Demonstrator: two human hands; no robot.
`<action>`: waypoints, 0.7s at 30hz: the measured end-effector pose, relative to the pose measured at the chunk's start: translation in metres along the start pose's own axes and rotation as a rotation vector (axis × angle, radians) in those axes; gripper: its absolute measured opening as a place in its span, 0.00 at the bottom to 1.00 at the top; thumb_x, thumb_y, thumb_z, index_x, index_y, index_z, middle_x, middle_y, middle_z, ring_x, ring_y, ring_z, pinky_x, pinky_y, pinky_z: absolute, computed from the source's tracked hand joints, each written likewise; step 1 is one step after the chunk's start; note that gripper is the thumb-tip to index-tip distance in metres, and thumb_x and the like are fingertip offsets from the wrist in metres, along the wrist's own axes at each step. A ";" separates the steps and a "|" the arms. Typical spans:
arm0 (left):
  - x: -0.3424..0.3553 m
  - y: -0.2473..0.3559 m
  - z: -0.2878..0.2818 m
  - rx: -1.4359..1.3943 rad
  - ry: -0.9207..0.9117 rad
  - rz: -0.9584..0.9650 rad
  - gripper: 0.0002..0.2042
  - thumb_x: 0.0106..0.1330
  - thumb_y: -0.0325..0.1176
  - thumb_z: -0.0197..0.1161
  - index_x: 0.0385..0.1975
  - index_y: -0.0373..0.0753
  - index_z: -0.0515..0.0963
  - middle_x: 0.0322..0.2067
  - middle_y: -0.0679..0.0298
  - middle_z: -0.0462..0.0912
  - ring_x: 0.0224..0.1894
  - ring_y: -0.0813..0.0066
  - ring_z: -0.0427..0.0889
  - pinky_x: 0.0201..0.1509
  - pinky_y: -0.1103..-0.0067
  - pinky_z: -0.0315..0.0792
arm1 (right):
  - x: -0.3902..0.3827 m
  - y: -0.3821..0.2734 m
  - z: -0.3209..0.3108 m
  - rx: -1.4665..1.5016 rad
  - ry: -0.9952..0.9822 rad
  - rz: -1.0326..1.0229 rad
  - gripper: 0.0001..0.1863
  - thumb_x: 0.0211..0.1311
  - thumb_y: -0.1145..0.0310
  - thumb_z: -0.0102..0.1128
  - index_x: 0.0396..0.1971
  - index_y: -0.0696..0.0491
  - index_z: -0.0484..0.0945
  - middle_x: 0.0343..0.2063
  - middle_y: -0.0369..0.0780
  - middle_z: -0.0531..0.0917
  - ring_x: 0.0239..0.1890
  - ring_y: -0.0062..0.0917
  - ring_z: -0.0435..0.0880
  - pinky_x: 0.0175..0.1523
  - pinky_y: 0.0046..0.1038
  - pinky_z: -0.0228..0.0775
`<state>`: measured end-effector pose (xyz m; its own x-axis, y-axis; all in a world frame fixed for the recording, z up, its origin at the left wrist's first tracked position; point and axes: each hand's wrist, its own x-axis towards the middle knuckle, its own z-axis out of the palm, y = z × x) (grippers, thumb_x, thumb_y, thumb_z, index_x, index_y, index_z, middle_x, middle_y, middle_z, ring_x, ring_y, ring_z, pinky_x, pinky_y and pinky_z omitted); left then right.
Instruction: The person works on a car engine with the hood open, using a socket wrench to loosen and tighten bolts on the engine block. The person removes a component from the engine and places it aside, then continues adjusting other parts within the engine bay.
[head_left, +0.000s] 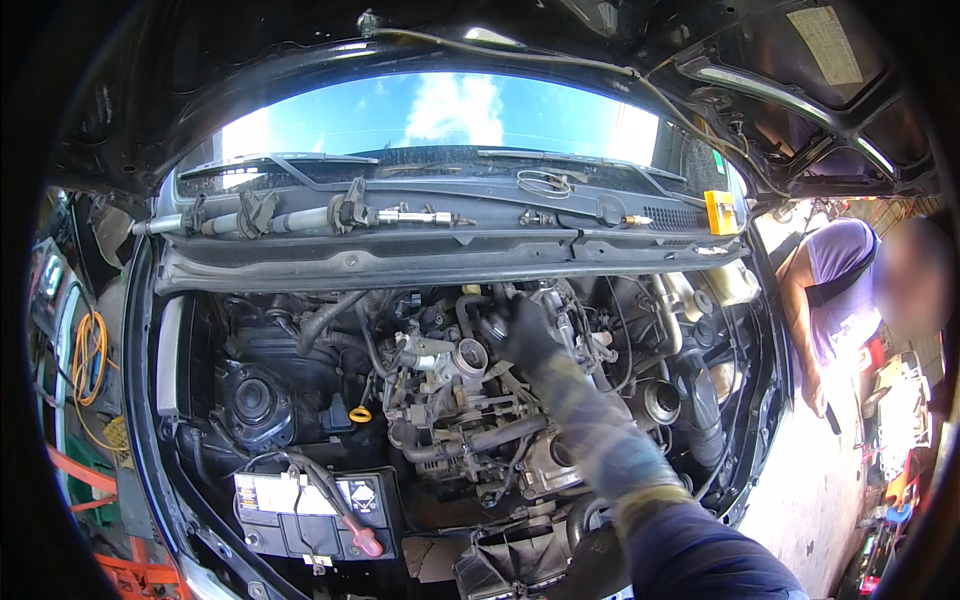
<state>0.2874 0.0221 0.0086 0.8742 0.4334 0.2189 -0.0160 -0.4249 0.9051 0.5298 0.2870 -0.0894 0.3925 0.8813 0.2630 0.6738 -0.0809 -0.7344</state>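
My right hand (528, 338), in a black glove, reaches deep into the engine bay toward the rear of the engine (455, 415). Its fingers are dark against dark parts there, so whether they grip anything cannot be made out. Left of the hand is a round open metal port (470, 357). A bent hose (466, 312) rises just beyond that port. My right forearm (610, 440), in a patterned sleeve, crosses over the engine's right side. My left hand does not appear.
A battery (310, 512) with a red-handled tool (366, 540) on it sits front left. Along the cowl lie a long grey rod (290, 220), a chrome socket tool (415, 217) and a yellow box (720, 212). The raised hood (450, 50) hangs overhead. A person (840, 270) is at right.
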 end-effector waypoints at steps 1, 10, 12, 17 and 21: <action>-0.002 0.000 0.001 0.008 0.007 0.009 0.22 0.66 0.43 0.68 0.55 0.38 0.78 0.43 0.49 0.87 0.43 0.50 0.88 0.48 0.61 0.80 | -0.020 0.014 -0.028 0.104 -0.051 -0.151 0.22 0.62 0.54 0.67 0.48 0.55 0.85 0.40 0.45 0.88 0.43 0.39 0.87 0.47 0.36 0.79; -0.009 -0.009 0.002 -0.035 -0.166 0.036 0.28 0.66 0.45 0.66 0.63 0.38 0.75 0.56 0.44 0.82 0.53 0.47 0.85 0.60 0.58 0.77 | 0.018 0.130 -0.100 -0.821 -0.651 0.021 0.10 0.65 0.63 0.60 0.41 0.49 0.84 0.33 0.48 0.87 0.35 0.46 0.87 0.40 0.42 0.81; -0.010 -0.012 -0.001 0.024 -0.152 0.053 0.28 0.66 0.44 0.66 0.64 0.37 0.74 0.56 0.44 0.82 0.54 0.47 0.85 0.60 0.58 0.77 | 0.006 0.105 -0.085 -0.643 -0.450 -0.166 0.08 0.65 0.64 0.58 0.38 0.47 0.84 0.32 0.48 0.87 0.33 0.49 0.87 0.38 0.44 0.81; -0.007 -0.011 -0.003 0.062 -0.154 0.066 0.28 0.66 0.41 0.66 0.65 0.36 0.73 0.57 0.43 0.81 0.54 0.46 0.84 0.60 0.57 0.77 | -0.004 -0.007 -0.008 0.101 0.123 -0.162 0.15 0.69 0.60 0.58 0.47 0.53 0.83 0.38 0.45 0.86 0.40 0.39 0.86 0.49 0.38 0.79; -0.004 -0.009 -0.001 0.054 -0.165 0.073 0.29 0.66 0.40 0.66 0.65 0.34 0.73 0.58 0.42 0.80 0.55 0.45 0.83 0.60 0.57 0.77 | 0.048 -0.045 0.051 -0.229 0.417 -0.070 0.14 0.68 0.60 0.60 0.46 0.54 0.82 0.41 0.48 0.86 0.44 0.42 0.85 0.53 0.41 0.77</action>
<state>0.2834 0.0255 -0.0002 0.9396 0.2650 0.2168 -0.0607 -0.4943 0.8672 0.4869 0.3569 -0.0753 0.5276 0.6300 0.5698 0.8098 -0.1703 -0.5614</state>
